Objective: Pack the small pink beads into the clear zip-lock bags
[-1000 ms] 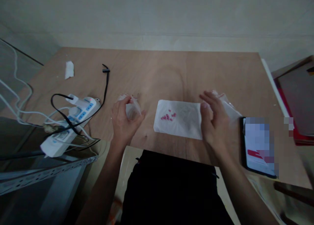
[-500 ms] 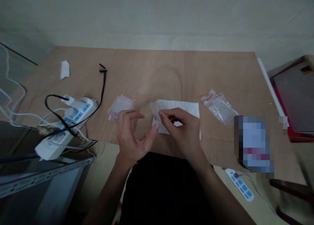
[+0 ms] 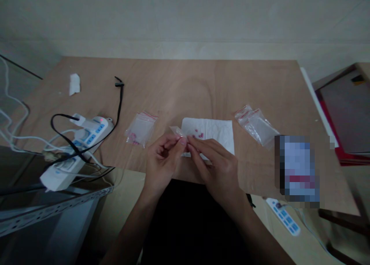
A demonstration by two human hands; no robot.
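Observation:
A small clear zip bag (image 3: pixel 177 130) is pinched between my two hands near the table's front edge. My left hand (image 3: pixel 164 153) grips one side with thumb and fingers. The fingertips of my right hand (image 3: pixel 215 157) close on its other side, and the hand partly covers a white paper sheet (image 3: pixel 224 130). Several small pink-red pieces (image 3: pixel 199 134) lie on that sheet just beyond my fingers. Left of my hands rests a zip bag (image 3: pixel 142 128) with several similar pink pieces inside. Whether the held bag contains anything is hidden by my fingers.
More clear zip bags (image 3: pixel 256 126) lie right of the paper. A blurred-out object (image 3: pixel 299 168) sits at the table's right. On the left are a power strip (image 3: pixel 78 153) with tangled cables, a black cable (image 3: pixel 120 103) and a white scrap (image 3: pixel 74 84).
My left hand, open and apart before, has moved right and closed on the bag beside my right hand. The pink pieces on the paper now show. The view has shifted slightly.

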